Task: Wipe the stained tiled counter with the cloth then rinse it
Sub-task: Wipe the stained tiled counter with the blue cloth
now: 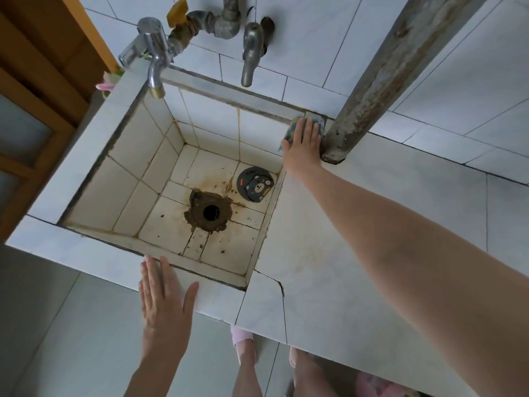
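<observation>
- While pressing cloth [288, 128] flat, fingers straight: right hand [303, 147], at sink [128, 144] back corner, beside pipe [386, 81].
- Left hand [164, 299]: fingers spread on front rim.
- Open worktop [372, 224] rightward.

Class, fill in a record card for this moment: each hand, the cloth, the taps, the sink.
Right hand: flat, pressing cloth on counter beside pipe
Left hand: flat on front rim of sink
Cloth: at sink's back right corner
Taps: two, no water visible
Sink: stained drain open, bear-print cover lying beside it
</observation>
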The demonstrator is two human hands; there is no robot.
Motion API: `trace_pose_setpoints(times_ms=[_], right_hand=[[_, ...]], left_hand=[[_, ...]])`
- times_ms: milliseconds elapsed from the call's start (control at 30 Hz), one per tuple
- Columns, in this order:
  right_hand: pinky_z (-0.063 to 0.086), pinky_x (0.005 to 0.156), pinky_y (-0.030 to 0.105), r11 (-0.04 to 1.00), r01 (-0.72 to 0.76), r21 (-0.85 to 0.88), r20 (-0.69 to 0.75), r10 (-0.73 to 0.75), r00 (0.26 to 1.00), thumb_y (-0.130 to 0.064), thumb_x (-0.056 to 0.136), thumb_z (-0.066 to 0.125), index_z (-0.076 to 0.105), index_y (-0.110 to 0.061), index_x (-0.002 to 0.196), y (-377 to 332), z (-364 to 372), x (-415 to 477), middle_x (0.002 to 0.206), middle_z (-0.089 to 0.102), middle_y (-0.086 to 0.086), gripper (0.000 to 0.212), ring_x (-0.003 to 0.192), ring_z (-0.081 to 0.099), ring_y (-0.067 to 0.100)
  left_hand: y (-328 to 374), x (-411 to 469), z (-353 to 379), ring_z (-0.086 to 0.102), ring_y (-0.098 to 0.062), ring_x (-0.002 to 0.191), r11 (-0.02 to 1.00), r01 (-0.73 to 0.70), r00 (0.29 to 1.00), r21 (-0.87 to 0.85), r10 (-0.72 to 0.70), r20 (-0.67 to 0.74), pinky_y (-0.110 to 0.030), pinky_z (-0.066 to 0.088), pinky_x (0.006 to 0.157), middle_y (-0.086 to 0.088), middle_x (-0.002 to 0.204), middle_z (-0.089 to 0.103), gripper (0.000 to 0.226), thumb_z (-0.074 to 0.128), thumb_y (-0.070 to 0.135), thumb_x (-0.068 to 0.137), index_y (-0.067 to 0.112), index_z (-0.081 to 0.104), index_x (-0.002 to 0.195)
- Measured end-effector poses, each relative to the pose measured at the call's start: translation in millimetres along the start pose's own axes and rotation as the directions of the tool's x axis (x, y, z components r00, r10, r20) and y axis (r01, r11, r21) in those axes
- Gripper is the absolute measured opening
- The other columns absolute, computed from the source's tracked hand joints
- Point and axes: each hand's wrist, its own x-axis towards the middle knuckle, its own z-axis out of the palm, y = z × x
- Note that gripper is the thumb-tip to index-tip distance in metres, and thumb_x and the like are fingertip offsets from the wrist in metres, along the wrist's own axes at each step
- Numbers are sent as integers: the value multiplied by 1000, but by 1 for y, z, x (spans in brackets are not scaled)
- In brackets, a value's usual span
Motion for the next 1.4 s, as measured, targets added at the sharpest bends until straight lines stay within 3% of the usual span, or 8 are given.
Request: trace_pose_setpoints(times_ms=[300,467,733,867,1000,1100,1300,1400], right_hand=[[-3,119,44,982,166,-85,-58,-171,983,-26,102,15,-8,-8,149,19,21,-26,157,-12,16,55,144,-14,30],[-9,117,38,954,300,12,-19,-300,954,-40,93,-4,-1,-18,150,31,38,-103,158,-7,8,60,144,-13,25],[12,117,37,873,487,-28,-76,-488,869,-31,101,19,20,-17,149,53,64,-212,156,21,5,50,145,14,22],[13,114,41,964,256,-68,-143,-263,954,-29,96,24,31,-5,144,94,46,-163,150,32,16,54,138,30,36],[0,118,40,998,-53,36,-140,57,989,-42,88,7,15,-13,149,133,18,-123,157,12,14,68,145,6,30],[-6,116,39,983,-131,130,-120,147,982,-40,82,6,10,-21,150,109,15,-112,158,3,13,71,145,-3,31],[-7,117,41,961,276,12,-43,-276,960,-46,85,-11,8,-20,151,26,37,-123,159,-2,8,73,145,-10,30],[-7,118,36,932,363,5,-35,-362,931,-44,92,-3,11,-25,150,20,45,-137,159,-1,0,63,146,-8,21]], left_hand=[[1,-1,-1,5,-33,142,999,25,999,-35,-25,24,-48,14,112,-23,153,7,79,21,55,89,0,14,145],[1,-1,-2,4,-33,142,999,18,999,-33,-17,34,-47,13,112,-23,153,6,81,17,58,89,-1,14,145],[4,0,-4,1,-31,142,997,31,999,-66,-29,28,-47,10,114,-22,154,4,74,36,43,92,-4,13,145],[9,-3,-2,0,-29,142,995,41,998,-90,-37,48,-45,8,115,-21,154,2,76,37,39,89,-5,9,145],[11,-7,0,5,-34,142,997,32,999,-66,-30,40,-48,12,113,-26,152,6,74,39,36,90,-8,13,143],[12,-8,-1,6,-35,141,997,24,999,-71,-21,36,-48,12,112,-27,152,7,74,40,35,90,-9,13,143],[17,-13,-2,1,-28,142,990,40,999,-134,-35,38,-44,7,114,-21,154,3,77,40,37,89,-4,7,145],[23,-16,-1,-3,-24,141,988,47,998,-150,-41,47,-42,4,114,-19,154,2,79,39,39,88,-4,4,145]])
